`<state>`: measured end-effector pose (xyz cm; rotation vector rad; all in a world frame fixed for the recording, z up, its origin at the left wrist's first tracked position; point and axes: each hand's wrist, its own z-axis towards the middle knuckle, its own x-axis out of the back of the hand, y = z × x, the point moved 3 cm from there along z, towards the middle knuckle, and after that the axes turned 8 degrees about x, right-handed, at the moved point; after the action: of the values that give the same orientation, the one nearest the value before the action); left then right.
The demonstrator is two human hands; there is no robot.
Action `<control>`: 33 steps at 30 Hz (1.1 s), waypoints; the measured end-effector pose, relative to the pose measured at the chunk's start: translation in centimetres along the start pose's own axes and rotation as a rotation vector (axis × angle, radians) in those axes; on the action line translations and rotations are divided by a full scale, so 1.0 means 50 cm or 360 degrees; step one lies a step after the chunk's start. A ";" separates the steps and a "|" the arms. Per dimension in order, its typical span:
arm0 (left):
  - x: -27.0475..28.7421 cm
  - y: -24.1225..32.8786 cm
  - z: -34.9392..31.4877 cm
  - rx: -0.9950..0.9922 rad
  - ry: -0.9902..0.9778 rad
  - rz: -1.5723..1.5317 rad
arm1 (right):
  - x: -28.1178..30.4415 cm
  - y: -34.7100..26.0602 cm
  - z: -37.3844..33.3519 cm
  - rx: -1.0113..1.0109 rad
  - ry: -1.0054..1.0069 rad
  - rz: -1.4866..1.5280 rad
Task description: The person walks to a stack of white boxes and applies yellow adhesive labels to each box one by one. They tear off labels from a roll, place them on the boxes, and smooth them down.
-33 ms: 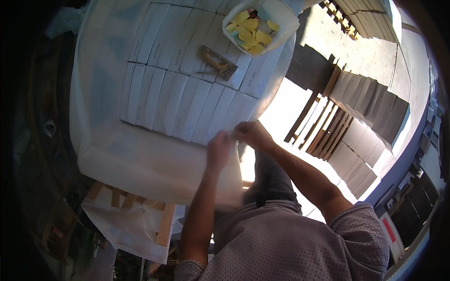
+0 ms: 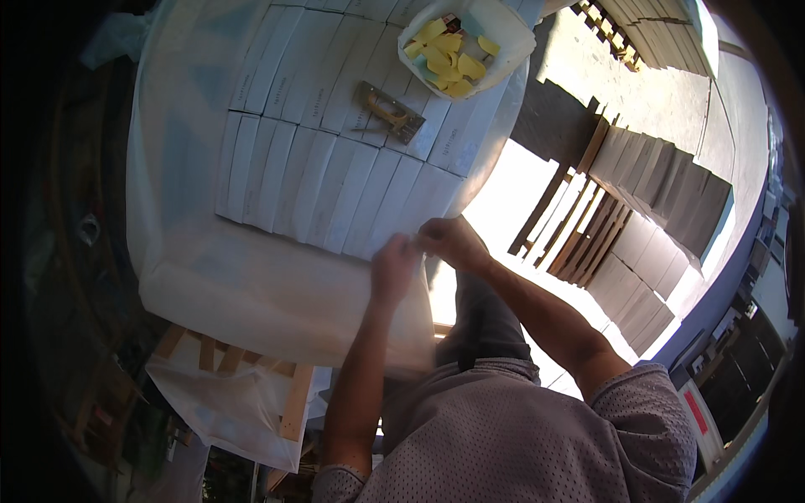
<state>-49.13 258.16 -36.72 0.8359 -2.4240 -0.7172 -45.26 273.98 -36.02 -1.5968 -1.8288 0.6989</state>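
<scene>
My left hand [image 2: 392, 267] and my right hand [image 2: 454, 241] meet at the near right corner of a stack of white boxes [image 2: 323, 180]. Both are closed, fingertips almost touching, at the edge of a translucent plastic sheet [image 2: 277, 285] that hangs around the stack. The fingers seem to pinch the sheet's edge, though the pinched spot is small and blurred. On top of the boxes lies a hand tool [image 2: 390, 113] with a flat rectangular plate and a tan handle. Beyond it stands a whitish plastic tub [image 2: 511, 42] holding yellow pieces [image 2: 450, 60].
To the right, stacked pale boxes [image 2: 662, 180] stand beside wooden pallet slats [image 2: 587, 230] on a sunlit floor. At lower left is a wooden frame [image 2: 296, 402] with white sheeting [image 2: 251, 411] draped over it. More boxes [image 2: 646, 33] stand at the far right.
Almost nothing differs. My left hand has shifted very slightly to the right; the right hand, boxes, tool and tub stay in place.
</scene>
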 end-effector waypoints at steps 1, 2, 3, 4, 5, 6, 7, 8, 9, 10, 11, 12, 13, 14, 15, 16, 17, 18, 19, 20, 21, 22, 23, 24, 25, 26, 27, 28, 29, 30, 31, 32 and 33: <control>-0.002 0.003 -0.004 -0.0034 0.0026 0.0041 | -0.003 0.000 -0.002 0.0008 0.0036 -0.0025; -0.002 0.006 -0.008 -0.0069 0.0050 0.0083 | -0.005 -0.001 -0.004 0.0032 0.0071 -0.0036; -0.004 0.007 -0.008 -0.0068 0.0042 0.0083 | -0.006 -0.003 -0.004 0.0056 0.0107 -0.0048; -0.004 0.007 -0.008 -0.0067 0.0034 0.0083 | -0.008 -0.003 -0.004 0.0026 0.0117 -0.0050; -0.003 0.008 -0.009 -0.0089 0.0040 0.0077 | -0.009 -0.002 -0.004 -0.0006 0.0126 -0.0051; -0.003 0.006 -0.007 -0.0078 0.0020 0.0049 | -0.010 -0.001 -0.004 -0.0062 0.0127 -0.0058; 0.000 0.005 -0.004 -0.0094 0.0017 0.0013 | -0.010 -0.001 -0.005 -0.0081 0.0128 0.0099; 0.002 0.003 -0.001 -0.0108 0.0013 -0.0022 | -0.009 0.002 -0.007 -0.0124 0.0120 0.0251; 0.006 -0.008 0.001 0.0137 -0.0058 -0.0251 | -0.010 0.003 -0.009 -0.0150 0.0113 0.0432; 0.011 -0.019 0.001 0.0383 -0.0129 -0.0481 | -0.008 0.003 -0.010 -0.0117 0.0170 0.0367; 0.011 -0.028 0.000 0.0630 -0.0200 -0.0709 | -0.008 0.002 -0.011 -0.0066 0.0227 0.0330; 0.013 -0.029 0.001 0.0654 -0.0189 -0.0733 | -0.009 0.001 -0.014 -0.0009 0.0284 0.0302; 0.015 -0.030 0.001 0.0679 -0.0179 -0.0755 | -0.011 -0.001 -0.018 0.0082 0.0336 0.0192; 0.015 -0.031 0.002 0.0701 -0.0169 -0.0778 | -0.012 -0.004 -0.022 0.0182 0.0388 0.0087; 0.013 -0.031 0.002 0.0694 -0.0159 -0.0797 | -0.013 -0.005 -0.026 0.0228 0.0428 -0.0028; 0.010 -0.032 0.002 0.0687 -0.0148 -0.0815 | -0.014 -0.005 -0.028 0.0285 0.0434 -0.0002; 0.007 -0.033 0.001 0.0674 -0.0135 -0.0855 | -0.015 -0.005 -0.029 0.0289 0.0430 0.0014; 0.004 -0.033 0.003 0.0575 -0.0104 -0.0741 | -0.016 -0.005 -0.029 0.0293 0.0426 0.0030; 0.000 -0.031 0.005 0.0468 -0.0069 -0.0651 | -0.015 -0.003 -0.027 0.0248 0.0398 0.0020; -0.003 -0.030 0.006 0.0362 -0.0034 -0.0559 | -0.013 -0.002 -0.023 0.0202 0.0369 0.0012; -0.004 -0.029 0.006 0.0251 0.0019 -0.0423 | -0.012 -0.001 -0.019 0.0156 0.0340 0.0004; -0.006 -0.025 0.006 0.0140 0.0073 -0.0288 | -0.009 0.000 -0.015 0.0098 0.0318 0.0044; -0.007 -0.020 0.004 0.0028 0.0125 -0.0152 | -0.006 0.001 -0.013 0.0040 0.0297 0.0084; -0.009 -0.017 0.001 0.0003 0.0131 -0.0126 | -0.003 0.003 -0.011 -0.0039 0.0274 0.0112; -0.009 -0.012 -0.003 -0.0023 0.0138 -0.0102 | 0.002 0.003 -0.010 -0.0043 0.0268 0.0182; -0.007 -0.005 -0.007 -0.0072 0.0155 -0.0097 | 0.006 0.004 -0.012 -0.0071 0.0256 0.0241; -0.006 0.001 -0.008 -0.0049 0.0120 -0.0121 | 0.010 0.004 -0.013 -0.0078 0.0241 0.0317; -0.004 0.009 -0.006 -0.0051 0.0094 -0.0166 | 0.015 0.006 -0.013 -0.0100 0.0234 0.0374; -0.004 0.019 -0.005 -0.0053 0.0068 -0.0210 | 0.022 0.007 -0.012 -0.0100 0.0226 0.0448; -0.004 0.020 -0.005 0.0162 -0.0056 -0.0518 | 0.026 0.007 -0.011 -0.0118 0.0216 0.0518; -0.004 0.021 -0.006 0.0378 -0.0181 -0.0824 | 0.029 0.005 -0.010 -0.0095 0.0234 0.0517; -0.007 0.022 -0.005 0.0597 -0.0306 -0.1128 | 0.031 0.004 -0.009 -0.0091 0.0251 0.0514; -0.010 0.030 0.000 0.0581 -0.0302 -0.1053 | 0.034 0.003 -0.010 -0.0112 0.0266 0.0503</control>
<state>-49.39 259.52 -35.96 1.8404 -2.4777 -0.5959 -44.95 275.68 -35.63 -1.9538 -1.5128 0.6198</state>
